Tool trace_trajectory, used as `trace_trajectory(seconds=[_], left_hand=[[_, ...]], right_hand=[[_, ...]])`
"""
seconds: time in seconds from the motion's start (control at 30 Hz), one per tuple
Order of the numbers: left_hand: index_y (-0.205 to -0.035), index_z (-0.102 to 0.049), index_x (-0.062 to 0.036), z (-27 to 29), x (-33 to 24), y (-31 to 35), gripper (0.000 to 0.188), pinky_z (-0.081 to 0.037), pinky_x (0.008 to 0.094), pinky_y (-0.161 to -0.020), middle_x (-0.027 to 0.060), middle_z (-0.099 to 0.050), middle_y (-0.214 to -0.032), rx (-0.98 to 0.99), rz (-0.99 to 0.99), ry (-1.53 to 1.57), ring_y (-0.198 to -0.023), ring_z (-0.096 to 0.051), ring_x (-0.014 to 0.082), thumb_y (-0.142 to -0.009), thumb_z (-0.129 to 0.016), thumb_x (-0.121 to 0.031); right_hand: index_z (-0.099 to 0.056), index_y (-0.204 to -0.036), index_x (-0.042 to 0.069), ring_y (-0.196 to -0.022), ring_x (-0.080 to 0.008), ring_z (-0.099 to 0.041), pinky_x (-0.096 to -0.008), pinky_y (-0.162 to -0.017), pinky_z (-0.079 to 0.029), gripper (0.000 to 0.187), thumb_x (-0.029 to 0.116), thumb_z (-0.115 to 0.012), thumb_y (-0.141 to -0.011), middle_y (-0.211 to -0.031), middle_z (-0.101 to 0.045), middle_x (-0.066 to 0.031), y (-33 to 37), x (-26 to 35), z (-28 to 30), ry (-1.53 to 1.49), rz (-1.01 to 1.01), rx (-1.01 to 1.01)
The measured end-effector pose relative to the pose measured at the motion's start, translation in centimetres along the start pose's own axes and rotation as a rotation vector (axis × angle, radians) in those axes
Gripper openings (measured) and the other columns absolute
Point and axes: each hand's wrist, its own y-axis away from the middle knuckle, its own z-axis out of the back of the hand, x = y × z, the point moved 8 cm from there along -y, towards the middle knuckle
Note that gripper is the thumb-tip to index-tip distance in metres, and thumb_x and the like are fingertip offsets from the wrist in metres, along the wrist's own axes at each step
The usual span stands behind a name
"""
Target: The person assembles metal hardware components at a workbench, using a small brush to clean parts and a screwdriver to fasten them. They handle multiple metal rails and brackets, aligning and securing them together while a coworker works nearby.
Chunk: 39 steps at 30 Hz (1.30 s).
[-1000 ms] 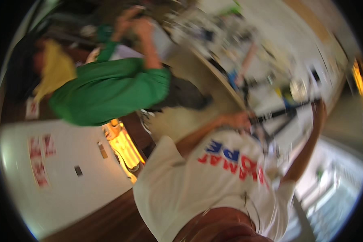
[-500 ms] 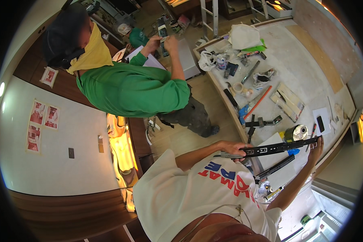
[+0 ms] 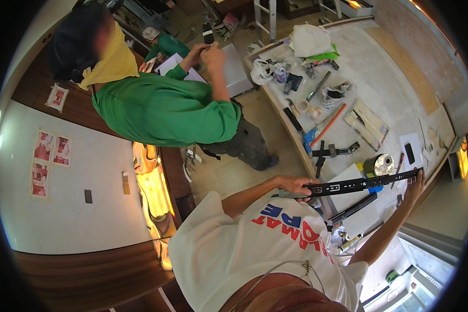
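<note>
I hold a long black drawer slide (image 3: 348, 185) level in front of my white shirt, over the near edge of the workbench. My left hand (image 3: 295, 186) is closed round its left end, where a grey metal tip sticks out past the fingers. At the far right end my right hand (image 3: 415, 182) grips it, the fingers partly hidden behind the rail. Just behind the slide stands an open-topped round can (image 3: 379, 165). Another black drawer slide (image 3: 353, 207) lies on the bench below it, and several black metal pieces (image 3: 333, 151) lie to the upper left.
The cluttered workbench (image 3: 400, 99) carries an orange-red stick (image 3: 328, 125), a roll of tape (image 3: 302, 106), a phone (image 3: 410, 154) and a white bag (image 3: 311, 40). A co-worker in green (image 3: 166, 112) stands at left, a dark object near their hands. A ladder (image 3: 265, 21) stands behind.
My hands have moved farther apart, and the drawer slide now reaches out longer, its right end farther right and higher. The co-worker's hands have shifted slightly.
</note>
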Motion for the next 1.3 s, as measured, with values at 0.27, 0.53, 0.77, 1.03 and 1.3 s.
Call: trace_trajectory(seconds=[0.27,0.53,0.77,1.03,1.3], left_hand=[[-0.153,-0.03,-0.0116,-0.2,-0.5,-0.4,0.056,-0.054,0.0272,-0.065,0.0034,-0.061,-0.087,-0.01,-0.038,0.008,-0.07,-0.061,0.0103,-0.102,-0.054,-0.02],[-0.148,-0.031,-0.007,-0.4,-0.8,-1.0,0.055,-0.058,0.0306,-0.072,0.0101,-0.066,-0.102,0.001,-0.124,0.062,-0.082,-0.069,0.0163,-0.101,-0.055,-0.022],[-0.134,-0.036,-0.0063,-1.0,-2.3,-2.5,0.049,-0.06,0.0369,-0.08,0.0172,-0.065,-0.114,-0.003,-0.126,0.264,-0.092,-0.071,0.024,-0.103,-0.05,-0.041],[-0.124,-0.048,-0.0016,-0.6,-3.1,-4.7,0.07,-0.06,0.0373,-0.077,0.0161,-0.069,-0.099,-0.072,-0.141,0.303,-0.086,-0.072,0.0259,-0.1,-0.032,-0.066],[-0.118,-0.054,-0.0103,0.7,-1.2,-7.5,0.042,-0.049,0.0255,-0.061,0.003,-0.061,-0.093,-0.153,-0.152,0.433,-0.074,-0.056,0.01,-0.103,-0.051,-0.049]], right_hand=[[-0.059,-0.126,0.011,-0.097,-0.0124,-0.062,-0.0306,-0.084,-0.05,0.031,0.027,-0.064,-0.099,-0.11,-0.069,-0.0045,1.5,-0.5,-3.4,-0.106,-0.042,0.067],[-0.063,-0.117,0.012,-0.093,-0.0101,-0.061,-0.0293,-0.082,-0.048,0.024,0.031,-0.058,-0.102,-0.105,-0.068,-0.002,5.7,1.4,-10.9,-0.092,-0.098,0.178],[-0.056,-0.119,0.015,-0.087,-0.0119,-0.062,-0.0281,-0.074,-0.049,0.026,0.036,-0.055,-0.103,-0.107,-0.069,-0.0078,9.4,-0.4,-15.7,0.048,-0.144,0.298],[-0.054,-0.113,0.011,-0.093,-0.0153,-0.063,-0.0328,-0.076,-0.054,0.026,0.036,-0.053,-0.103,-0.107,-0.07,-0.0107,11.8,0.4,-19.5,0.107,-0.124,0.412],[-0.058,-0.121,0.003,-0.106,-0.0211,-0.066,-0.039,-0.09,-0.053,0.029,0.025,-0.054,-0.103,-0.108,-0.066,-0.0101,9.8,3.0,-19.0,0.055,-0.022,0.225]])
